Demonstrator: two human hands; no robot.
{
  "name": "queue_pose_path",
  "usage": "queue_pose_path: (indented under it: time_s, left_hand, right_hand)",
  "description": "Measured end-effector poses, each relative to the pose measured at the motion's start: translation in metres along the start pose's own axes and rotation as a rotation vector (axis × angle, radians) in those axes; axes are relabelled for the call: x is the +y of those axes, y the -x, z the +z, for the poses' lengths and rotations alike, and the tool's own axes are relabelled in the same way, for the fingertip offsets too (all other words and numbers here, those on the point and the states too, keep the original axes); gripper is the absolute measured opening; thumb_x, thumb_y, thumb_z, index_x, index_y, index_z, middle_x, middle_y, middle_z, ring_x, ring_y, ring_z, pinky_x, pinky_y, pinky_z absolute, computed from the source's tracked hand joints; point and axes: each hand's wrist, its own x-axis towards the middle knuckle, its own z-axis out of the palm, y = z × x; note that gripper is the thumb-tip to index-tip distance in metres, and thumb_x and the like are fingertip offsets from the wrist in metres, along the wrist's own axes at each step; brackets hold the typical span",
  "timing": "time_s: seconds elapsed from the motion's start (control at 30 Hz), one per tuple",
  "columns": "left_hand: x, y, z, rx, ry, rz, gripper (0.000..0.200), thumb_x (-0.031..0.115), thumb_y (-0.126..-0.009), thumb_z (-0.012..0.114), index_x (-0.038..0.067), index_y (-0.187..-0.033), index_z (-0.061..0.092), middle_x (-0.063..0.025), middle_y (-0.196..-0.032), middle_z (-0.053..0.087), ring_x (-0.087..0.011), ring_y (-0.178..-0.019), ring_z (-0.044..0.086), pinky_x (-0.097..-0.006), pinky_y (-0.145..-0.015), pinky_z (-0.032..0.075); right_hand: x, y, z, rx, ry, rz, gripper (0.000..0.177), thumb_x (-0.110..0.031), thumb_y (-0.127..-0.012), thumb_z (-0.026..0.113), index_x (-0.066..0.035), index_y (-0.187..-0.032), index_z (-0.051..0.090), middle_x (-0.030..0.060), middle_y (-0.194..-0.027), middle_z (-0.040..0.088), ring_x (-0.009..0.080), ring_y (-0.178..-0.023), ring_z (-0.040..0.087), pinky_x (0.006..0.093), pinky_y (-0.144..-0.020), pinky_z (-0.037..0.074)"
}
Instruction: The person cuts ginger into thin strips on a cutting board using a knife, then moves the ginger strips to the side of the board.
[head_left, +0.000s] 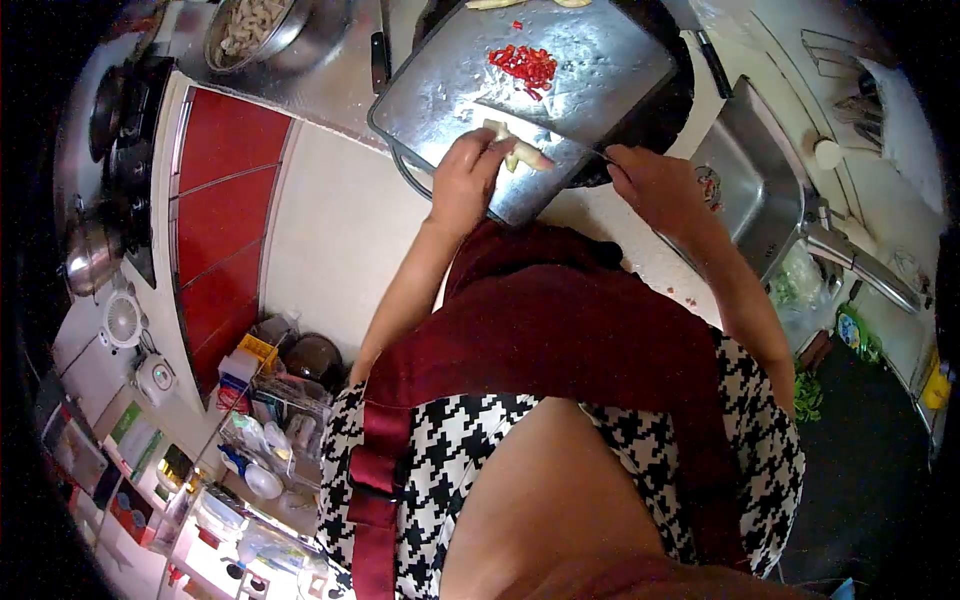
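Note:
A knobby, pale piece of ginger point(528, 156) lies near the front edge of a metal cutting board point(440, 95). The fingers of my left hand point(468, 178) are closed around its left end. My right hand point(655, 188) grips a knife point(572, 152) at its handle, and the blade stretches left across the board beside the ginger. Beyond the blade sits a small heap of chopped red chili point(525, 68). Pale yellowish pieces point(495, 4) lie at the board's far edge, partly cut off by the frame.
A metal bowl of pale food pieces point(250, 32) stands at the far left of the counter. One black-handled utensil point(379, 62) lies left of the board, another point(714, 66) to its right. Further right is a steel sink point(765, 170) with a faucet point(865, 265).

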Motion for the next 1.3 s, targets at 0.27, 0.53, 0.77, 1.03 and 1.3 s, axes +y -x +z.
queue_pose_path:
  time_s: [0.27, 0.53, 0.77, 1.03, 1.3]
  left_hand:
    - [0.004, 0.002, 0.016, 0.152, 0.026, -0.053, 0.019, 0.003, -0.073, 0.071, 0.003, -0.092, 0.067, -0.0116, -0.09, 0.061, -0.0312, -0.085, 0.059, -0.0394, -0.072, 0.049]
    - [0.011, 0.003, 0.025, 0.158, 0.013, -0.158, 0.021, 0.003, -0.073, 0.071, 0.002, -0.093, 0.066, -0.0139, -0.097, 0.061, -0.0332, -0.088, 0.057, -0.0403, -0.076, 0.048]
    - [0.008, -0.001, 0.031, 0.19, 0.019, -0.176, 0.024, 0.003, -0.07, 0.071, 0.001, -0.093, 0.066, -0.015, -0.098, 0.061, -0.0348, -0.088, 0.057, -0.0415, -0.077, 0.048]
    - [0.009, -0.005, 0.034, 0.213, 0.067, -0.236, 0.024, 0.001, -0.069, 0.071, 0.0, -0.092, 0.067, -0.0156, -0.096, 0.061, -0.0346, -0.086, 0.057, -0.0413, -0.075, 0.048]
    - [0.012, -0.002, 0.036, 0.236, 0.062, -0.263, 0.02, 0.0, -0.07, 0.072, 0.0, -0.089, 0.067, -0.0143, -0.091, 0.06, -0.0334, -0.083, 0.057, -0.0399, -0.073, 0.048]
  right_hand:
    - [-0.046, 0.031, -0.011, -0.081, 0.177, 0.061, 0.021, -0.02, -0.088, 0.058, -0.01, -0.107, 0.059, 0.0072, -0.074, 0.059, 0.0246, -0.061, 0.063, 0.0386, -0.051, 0.05]
    - [-0.05, 0.029, -0.028, -0.278, 0.067, 0.073, 0.024, -0.011, -0.085, 0.057, -0.004, -0.107, 0.052, 0.0128, -0.08, 0.062, 0.0315, -0.067, 0.067, 0.04, -0.055, 0.055]
    - [-0.053, 0.01, -0.042, -0.341, 0.045, 0.096, 0.011, -0.011, -0.086, 0.055, -0.006, -0.094, 0.05, 0.0125, -0.08, 0.063, 0.03, -0.069, 0.067, 0.0404, -0.056, 0.055]
    - [-0.046, -0.007, -0.032, -0.39, 0.066, 0.088, 0.012, -0.014, -0.087, 0.055, -0.006, -0.095, 0.05, 0.014, -0.082, 0.063, 0.032, -0.069, 0.066, 0.0429, -0.056, 0.054]
    - [-0.038, -0.015, -0.007, -0.246, 0.052, 0.094, 0.008, -0.013, -0.084, 0.055, -0.009, -0.089, 0.051, 0.0106, -0.074, 0.058, 0.0322, -0.063, 0.063, 0.0442, -0.054, 0.05]
